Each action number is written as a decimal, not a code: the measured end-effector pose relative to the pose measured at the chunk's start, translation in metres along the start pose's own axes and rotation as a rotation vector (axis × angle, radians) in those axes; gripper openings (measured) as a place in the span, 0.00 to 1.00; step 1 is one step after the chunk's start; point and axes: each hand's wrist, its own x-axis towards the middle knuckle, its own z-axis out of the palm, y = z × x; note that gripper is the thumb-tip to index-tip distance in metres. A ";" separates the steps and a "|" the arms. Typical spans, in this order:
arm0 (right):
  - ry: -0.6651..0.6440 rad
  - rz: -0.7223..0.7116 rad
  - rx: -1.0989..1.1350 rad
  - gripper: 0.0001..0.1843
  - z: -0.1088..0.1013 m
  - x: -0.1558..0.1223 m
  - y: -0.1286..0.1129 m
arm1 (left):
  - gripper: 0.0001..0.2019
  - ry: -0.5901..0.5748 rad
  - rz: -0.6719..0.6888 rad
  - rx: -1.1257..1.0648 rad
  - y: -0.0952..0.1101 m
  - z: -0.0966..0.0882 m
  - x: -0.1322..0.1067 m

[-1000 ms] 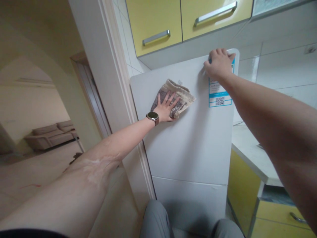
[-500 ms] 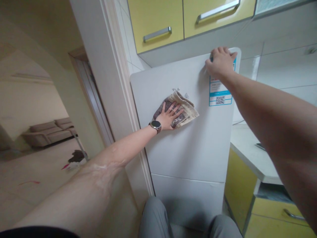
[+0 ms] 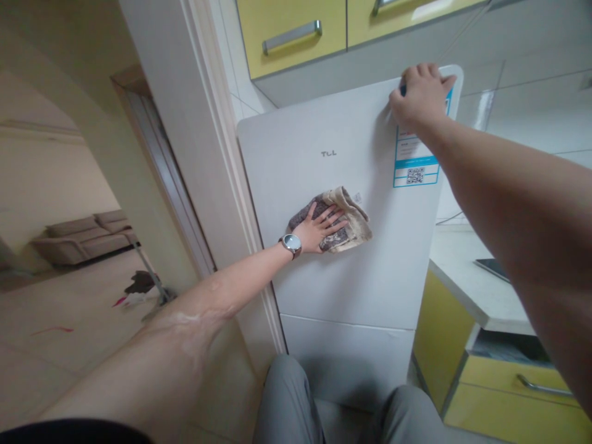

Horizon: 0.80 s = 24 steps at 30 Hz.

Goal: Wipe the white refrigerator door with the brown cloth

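Reading head cam from my end. Logo on the white fridge (image 3: 319,283) says TCL, dark letters, upper part of the door. Blue-and-white label (image 3: 403,148) sits near the top right corner; QR code (image 3: 415,176) at its lower end, rest of the print too small for me. Another small mark (image 3: 357,198) by the cloth, can't read it.

Cloth (image 3: 358,228) is pressed flat on the door, below the logo: thick fabric, beige and dark brown, blotchy pattern, folded edge. Left hand (image 3: 314,234) lies on it, fingers fanned out straight, not wrapped round it. Round-faced watch (image 3: 291,243) on that wrist.

Right hand (image 3: 420,95) is on the door's top edge, partly covering the label. Fingers bent over the edge; I can't make out whether they grip it.

Door has rounded corners, smooth finish, horizontal seam (image 3: 346,322) low down. Glossy yellow cabinets (image 3: 291,52) above, straight metal handle. Right: pale tabletop (image 3: 456,265) over yellow drawers (image 3: 504,394), dark flat object (image 3: 493,269) on top. Brown sofa (image 3: 86,237) far left.
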 end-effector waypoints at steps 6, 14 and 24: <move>0.011 -0.023 0.008 0.27 0.001 0.001 0.003 | 0.47 -0.027 0.072 -0.050 0.025 0.027 -0.012; 0.006 -0.041 0.021 0.29 -0.001 -0.004 0.001 | 0.52 -0.070 0.181 -0.084 0.066 0.076 -0.031; 0.039 -0.056 0.041 0.33 0.005 -0.005 0.005 | 0.47 -0.100 0.566 0.463 0.140 0.117 -0.034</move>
